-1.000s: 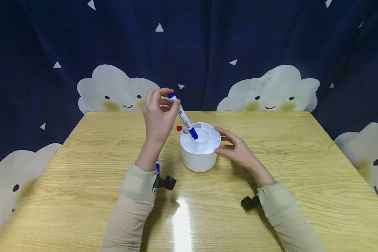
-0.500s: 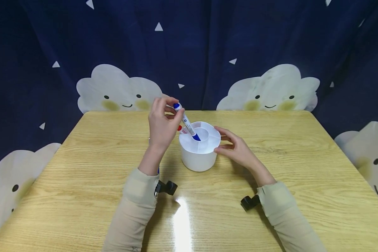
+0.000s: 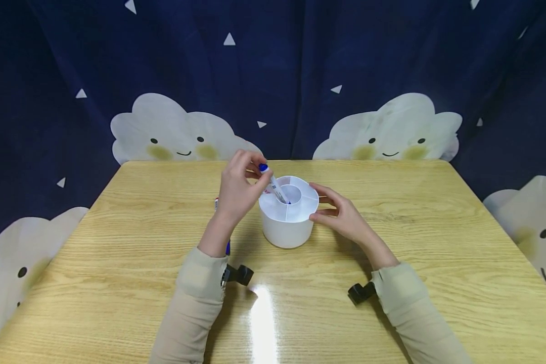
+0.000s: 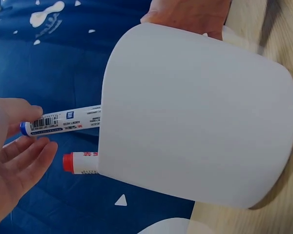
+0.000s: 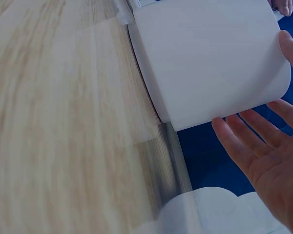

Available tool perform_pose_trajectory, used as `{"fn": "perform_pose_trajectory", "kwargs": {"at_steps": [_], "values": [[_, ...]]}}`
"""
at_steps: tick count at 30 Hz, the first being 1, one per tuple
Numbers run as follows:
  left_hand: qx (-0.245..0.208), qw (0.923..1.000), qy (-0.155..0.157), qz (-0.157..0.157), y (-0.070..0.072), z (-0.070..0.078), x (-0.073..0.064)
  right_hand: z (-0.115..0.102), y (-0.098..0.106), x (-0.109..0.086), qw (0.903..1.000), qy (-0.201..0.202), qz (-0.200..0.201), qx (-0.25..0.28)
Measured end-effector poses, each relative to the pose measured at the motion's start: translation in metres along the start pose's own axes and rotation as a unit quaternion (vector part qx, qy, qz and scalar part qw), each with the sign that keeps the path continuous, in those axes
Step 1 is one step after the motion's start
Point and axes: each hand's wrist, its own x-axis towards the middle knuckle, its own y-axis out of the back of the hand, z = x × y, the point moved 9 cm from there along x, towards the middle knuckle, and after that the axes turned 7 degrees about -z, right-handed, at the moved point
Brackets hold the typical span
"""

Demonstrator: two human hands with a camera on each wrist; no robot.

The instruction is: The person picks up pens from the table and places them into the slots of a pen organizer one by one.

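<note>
Blue-and-white marker [image 3: 278, 190] pinched in my left hand [image 3: 239, 192], lower end inside white organizer [image 3: 286, 231], centre compartment; my right hand [image 3: 343, 214] spread, touching its side.

You're in what looks like a makeshift recording corner; room type beyond can't be told. Evidence: navy curtain [image 3: 273, 71] with printed smiling clouds [image 3: 173, 126] and white triangles [image 3: 229, 40] wraps behind and beside your wood-grain table [image 3: 437, 222]; black camera units [image 3: 244, 275] sit at both your wrists.
</note>
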Motion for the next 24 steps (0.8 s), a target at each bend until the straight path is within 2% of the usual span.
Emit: {"fn": "perform_pose_trajectory", "kwargs": {"at_steps": [3, 7, 17, 20, 24], "values": [[0.017, 0.9996, -0.007, -0.021, -0.005, -0.001, -0.001, -0.009, -0.002, -0.002, 1.0, -0.002, -0.001, -0.007], [0.054, 0.9977, -0.015, -0.038, -0.009, -0.001, -0.003, -0.009, -0.002, -0.002, 0.9999, -0.005, 0.001, -0.015], [0.105, 0.9914, -0.028, -0.073, -0.019, 0.001, -0.005, 0.018, 0.003, 0.003, 0.9999, -0.007, 0.004, -0.011], [0.125, 0.9881, -0.029, -0.085, -0.024, 0.001, -0.005, 0.016, 0.002, 0.002, 0.9999, -0.012, 0.002, -0.01], [0.142, 0.9843, -0.026, -0.102, -0.029, -0.001, -0.005, 0.003, 0.0, 0.0, 0.9998, -0.012, 0.0, -0.013]]}}
